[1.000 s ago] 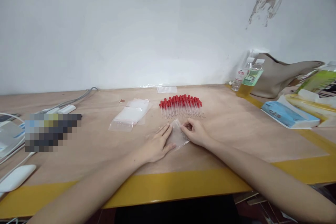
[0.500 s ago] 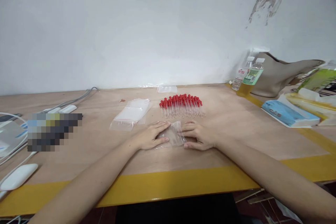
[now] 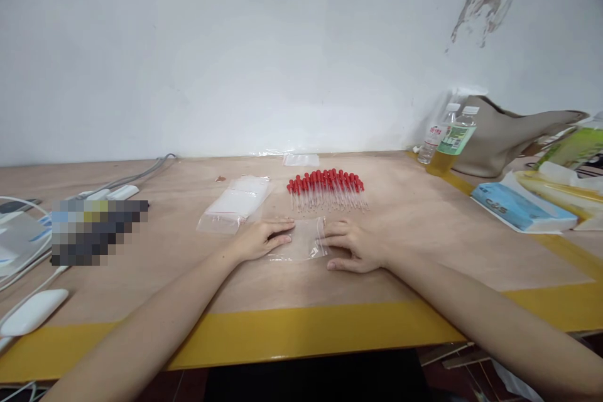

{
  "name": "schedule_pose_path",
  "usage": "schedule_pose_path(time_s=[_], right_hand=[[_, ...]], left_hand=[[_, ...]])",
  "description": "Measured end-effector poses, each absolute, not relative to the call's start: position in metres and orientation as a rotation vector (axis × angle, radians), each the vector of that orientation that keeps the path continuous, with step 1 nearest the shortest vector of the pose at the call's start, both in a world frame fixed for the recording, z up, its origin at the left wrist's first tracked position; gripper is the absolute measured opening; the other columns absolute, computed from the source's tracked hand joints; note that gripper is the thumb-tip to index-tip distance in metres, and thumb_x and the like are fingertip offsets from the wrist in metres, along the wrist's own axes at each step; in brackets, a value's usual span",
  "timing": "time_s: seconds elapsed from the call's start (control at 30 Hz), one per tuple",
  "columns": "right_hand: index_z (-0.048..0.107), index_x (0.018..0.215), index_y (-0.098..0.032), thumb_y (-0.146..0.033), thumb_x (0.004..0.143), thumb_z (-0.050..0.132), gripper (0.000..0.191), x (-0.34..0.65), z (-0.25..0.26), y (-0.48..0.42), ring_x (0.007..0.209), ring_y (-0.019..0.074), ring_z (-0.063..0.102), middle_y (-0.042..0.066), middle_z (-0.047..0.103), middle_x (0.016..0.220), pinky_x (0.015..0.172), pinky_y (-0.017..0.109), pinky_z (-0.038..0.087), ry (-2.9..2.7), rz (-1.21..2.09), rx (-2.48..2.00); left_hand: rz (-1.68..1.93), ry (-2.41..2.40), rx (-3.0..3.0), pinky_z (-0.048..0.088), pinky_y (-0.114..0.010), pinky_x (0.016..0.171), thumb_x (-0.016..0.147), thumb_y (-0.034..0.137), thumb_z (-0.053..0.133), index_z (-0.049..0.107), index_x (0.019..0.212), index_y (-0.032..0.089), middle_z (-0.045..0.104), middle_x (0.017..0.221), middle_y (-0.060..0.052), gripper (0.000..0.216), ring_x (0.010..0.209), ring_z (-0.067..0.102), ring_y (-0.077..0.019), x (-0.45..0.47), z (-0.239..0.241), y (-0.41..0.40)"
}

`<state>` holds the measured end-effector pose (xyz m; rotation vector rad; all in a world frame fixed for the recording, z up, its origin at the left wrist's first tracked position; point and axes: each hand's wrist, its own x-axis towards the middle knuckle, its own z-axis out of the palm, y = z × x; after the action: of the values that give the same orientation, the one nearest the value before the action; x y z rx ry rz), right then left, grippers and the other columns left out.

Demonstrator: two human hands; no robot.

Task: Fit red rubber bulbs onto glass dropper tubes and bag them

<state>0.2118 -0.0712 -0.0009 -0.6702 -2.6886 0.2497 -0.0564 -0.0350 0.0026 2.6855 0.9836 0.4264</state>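
A small clear zip bag (image 3: 304,240) lies flat on the wooden table (image 3: 424,239) in front of me. My left hand (image 3: 262,239) rests flat on the bag's left edge, fingers stretched out. My right hand (image 3: 354,245) lies flat at its right edge, fingertips touching the plastic. Just beyond the bag is a row of glass droppers with red rubber bulbs (image 3: 326,189). A stack of empty clear bags (image 3: 235,203) lies to the left of the droppers.
Another clear bag (image 3: 300,159) lies by the wall. Two bottles (image 3: 451,137), a beige bag (image 3: 506,134) and a blue packet (image 3: 518,207) are at the right. Cables (image 3: 127,180), a white device (image 3: 32,312) and a blurred object (image 3: 97,230) are at the left. Yellow tape (image 3: 301,333) edges the table.
The bag was tilted and half lifted between my hands; now it lies flat and square to me. Both hands have spread apart to its edges and flattened.
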Motion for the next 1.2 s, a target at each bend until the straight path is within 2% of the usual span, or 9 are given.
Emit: schedule_pose_path(time_s=[0.1, 0.27, 0.4, 0.53, 0.63, 0.73, 0.9, 1.07, 1.2], right_hand=[[0.045, 0.123, -0.023, -0.047, 0.077, 0.049, 0.052, 0.209, -0.001, -0.072, 0.119, 0.0219, 0.035, 0.009, 0.041, 0.129, 0.098, 0.042, 0.020, -2.748, 0.328, -0.662], [0.053, 0.113, -0.032, -0.047, 0.075, 0.052, 0.041, 0.214, 0.005, -0.067, 0.123, 0.0249, 0.028, 0.005, 0.026, 0.139, 0.100, 0.048, 0.008, -2.773, 0.406, -0.702], [0.059, 0.105, -0.030, -0.045, 0.076, 0.052, 0.034, 0.221, 0.003, -0.062, 0.118, 0.0231, 0.036, 0.006, 0.041, 0.130, 0.100, 0.048, 0.010, -2.659, 0.505, -0.750], [0.066, 0.088, -0.019, -0.041, 0.079, 0.046, 0.031, 0.227, -0.002, -0.051, 0.088, 0.0177, 0.056, 0.006, 0.064, 0.093, 0.081, 0.033, 0.039, -2.386, 0.630, -0.895], [0.065, 0.073, -0.016, -0.040, 0.078, 0.046, 0.031, 0.231, 0.001, -0.030, 0.066, 0.0148, 0.057, 0.003, 0.064, 0.069, 0.060, 0.025, 0.042, -2.073, 0.483, -1.150], [0.064, 0.071, -0.015, -0.036, 0.074, 0.051, 0.025, 0.231, 0.010, 0.004, 0.057, 0.0136, 0.053, 0.002, 0.060, 0.060, 0.053, 0.023, 0.038, -1.845, 0.263, -1.412], [0.064, 0.085, -0.017, -0.026, 0.074, 0.049, 0.021, 0.221, 0.022, 0.058, 0.069, 0.0155, 0.055, 0.004, 0.063, 0.073, 0.065, 0.025, 0.040, -1.817, 0.115, -1.620], [0.063, 0.070, -0.017, -0.023, 0.072, 0.052, 0.013, 0.210, 0.021, 0.081, 0.082, 0.0198, 0.055, 0.010, 0.062, 0.082, 0.074, 0.029, 0.039, -1.801, 0.122, -1.685], [0.062, 0.074, -0.015, -0.018, 0.069, 0.053, 0.011, 0.205, 0.019, 0.089, 0.084, 0.0193, 0.055, 0.010, 0.061, 0.089, 0.073, 0.029, 0.040, -1.745, 0.156, -1.704]], left_hand=[[0.458, 0.977, 2.672, 0.031, -0.034, 0.100, 0.085, 0.044, 0.038, 0.047, 0.120, 0.022, 0.049, 0.123, -0.001, 0.042, 0.116, 0.042, -0.0166, -0.053, 0.004, -0.036], [0.393, 0.977, 2.651, 0.030, -0.033, 0.100, 0.085, 0.045, 0.036, 0.043, 0.123, 0.023, 0.046, 0.126, -0.002, 0.044, 0.117, 0.041, -0.0168, -0.058, 0.012, -0.039], [0.271, 1.007, 2.664, 0.027, -0.037, 0.101, 0.077, 0.052, 0.046, 0.027, 0.132, 0.027, 0.033, 0.135, -0.003, 0.063, 0.123, 0.031, -0.0215, -0.062, 0.015, -0.044], [0.259, 1.031, 2.677, 0.021, -0.038, 0.103, 0.078, 0.054, 0.042, 0.031, 0.130, 0.027, 0.027, 0.138, -0.003, 0.059, 0.126, 0.025, -0.0216, -0.061, 0.012, -0.046], [0.283, 1.029, 2.661, 0.021, -0.038, 0.104, 0.079, 0.053, 0.041, 0.034, 0.129, 0.026, 0.028, 0.138, -0.003, 0.057, 0.126, 0.025, -0.0204, -0.058, 0.010, -0.045], [0.334, 1.014, 2.643, 0.022, -0.037, 0.103, 0.079, 0.052, 0.042, 0.038, 0.127, 0.025, 0.031, 0.136, -0.003, 0.055, 0.125, 0.027, -0.0202, -0.057, 0.008, -0.044], [0.436, 1.020, 2.624, 0.031, -0.034, 0.099, 0.077, 0.051, 0.047, 0.047, 0.120, 0.024, 0.040, 0.129, -0.005, 0.051, 0.118, 0.038, -0.0210, -0.058, 0.006, -0.046], [0.470, 0.993, 2.601, 0.036, -0.033, 0.094, 0.076, 0.050, 0.049, 0.049, 0.118, 0.025, 0.044, 0.123, -0.005, 0.049, 0.111, 0.044, -0.0206, -0.060, 0.006, -0.046], [0.466, 0.978, 2.590, 0.037, -0.033, 0.093, 0.076, 0.050, 0.050, 0.048, 0.118, 0.026, 0.044, 0.123, -0.005, 0.049, 0.111, 0.044, -0.0206, -0.060, 0.006, -0.045]])
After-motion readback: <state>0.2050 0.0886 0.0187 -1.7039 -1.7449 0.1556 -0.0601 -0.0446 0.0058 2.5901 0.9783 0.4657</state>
